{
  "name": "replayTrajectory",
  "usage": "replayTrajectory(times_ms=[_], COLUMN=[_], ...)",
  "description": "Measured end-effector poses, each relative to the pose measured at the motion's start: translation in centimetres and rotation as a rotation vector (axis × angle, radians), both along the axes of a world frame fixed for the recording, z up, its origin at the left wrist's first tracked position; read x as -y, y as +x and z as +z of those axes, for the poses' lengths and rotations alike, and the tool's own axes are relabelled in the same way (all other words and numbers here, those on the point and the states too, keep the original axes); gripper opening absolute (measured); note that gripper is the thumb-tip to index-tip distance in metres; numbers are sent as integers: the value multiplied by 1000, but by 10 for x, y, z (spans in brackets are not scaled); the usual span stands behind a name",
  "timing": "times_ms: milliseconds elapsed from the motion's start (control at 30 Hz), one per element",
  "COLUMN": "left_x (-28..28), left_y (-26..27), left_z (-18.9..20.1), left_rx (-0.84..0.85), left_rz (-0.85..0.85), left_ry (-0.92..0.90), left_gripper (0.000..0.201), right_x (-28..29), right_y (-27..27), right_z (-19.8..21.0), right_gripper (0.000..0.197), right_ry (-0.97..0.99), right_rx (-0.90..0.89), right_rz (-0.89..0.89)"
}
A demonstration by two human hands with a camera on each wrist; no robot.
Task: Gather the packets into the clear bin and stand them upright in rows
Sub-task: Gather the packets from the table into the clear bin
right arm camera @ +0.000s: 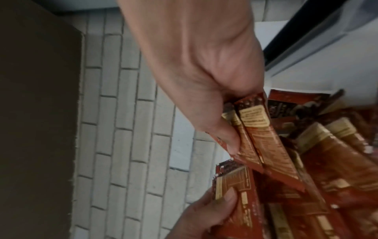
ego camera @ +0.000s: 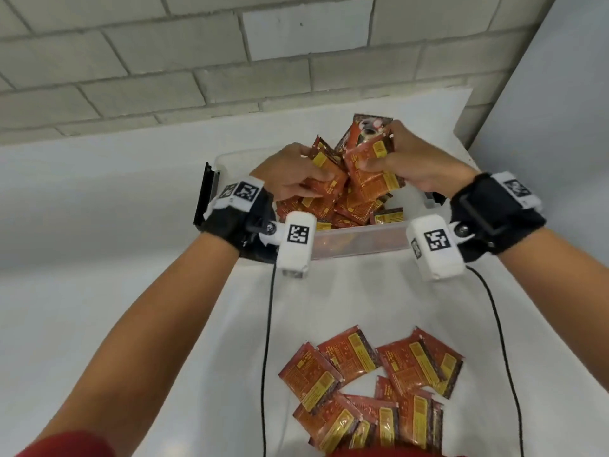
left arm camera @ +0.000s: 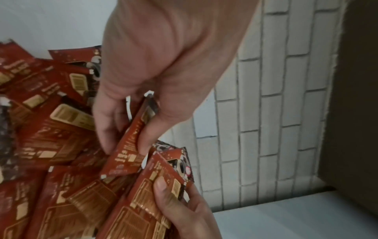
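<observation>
I am mid-way through sorting: both my hands are over the clear bin (ego camera: 359,240), which sits on the white table (ego camera: 131,225) at about twelve o'clock from me. My left hand (ego camera: 290,174) pinches a small sheaf of packets (ego camera: 324,184) between thumb and curled fingers; my right hand (ego camera: 418,166) pinches another sheaf (ego camera: 369,166) the same way, its top edges fanned upward. The two bunches meet at the middle of the bin, above a loose jumble of packets lying flat and tilted inside. None in the bin looks properly upright in a row yet, as far as I can tell.

A second pile of packets (ego camera: 372,384) lies flat on the table at six o'clock, close to my body and well apart from the bin, not yet gathered.

The packets are flat rectangular sachets, glossy reddish-orange foil with yellow label blocks and crimped, saw-toothed ends. They look slippery and floppy, likely to slide or topple. The bin is see-through plastic with a thin rim; a dark clip (ego camera: 206,196) sits at its nine o'clock side.

Next, I judge, I should square each sheaf, set it on edge against a bin wall, and brace it while adding more
</observation>
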State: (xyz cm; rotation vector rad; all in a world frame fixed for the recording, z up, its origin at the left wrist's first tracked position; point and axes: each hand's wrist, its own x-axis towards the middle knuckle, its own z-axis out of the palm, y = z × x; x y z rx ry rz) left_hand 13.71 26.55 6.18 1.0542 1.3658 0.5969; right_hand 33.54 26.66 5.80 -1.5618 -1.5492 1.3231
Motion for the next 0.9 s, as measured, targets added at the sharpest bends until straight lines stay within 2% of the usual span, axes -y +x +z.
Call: replayTrajectory(times_ms=[133,200,267,300,367,433,533,633,767,833,900], left_x=[-10,-13,-14,-11,-1,16,61,117,170,186,197], left_y=[4,0,-5,-6,-8,-11,-18,-24,-35,-41,-44], left_z=[-15,-19,-20,-18,-10,-2,10,9,-34,-55,-69], left_rx=[22,-41,-190,-270,-416,-505,-471,-413,-569,-638,-653], left_rz=[52,5,-51,-72,-109,-150,-254,-456,-766,-857,-885], left_ry=[-19,-12,30,73,200,326,495,507,351,241,193], left_gripper=[87,107,122,117,90,69,43,26,32,46,62], right_x=[-5,-5,-2,1,12,29,69,119,175,192,202], right_y=[1,3,6,8,13,18,30,40,50,52,52], right_z=[-20,-22,-19,-16,-6,6,16,7,-41,-65,-79], right_gripper=[81,91,96,96,90,72,36,26,39,53,57], right_ry=[-47,-42,-9,22,98,178,264,219,51,-11,-18], right_rx=[111,184,265,315,403,425,336,357,520,529,531], right_rz=[21,30,54,68,85,88,159,417,765,809,772])
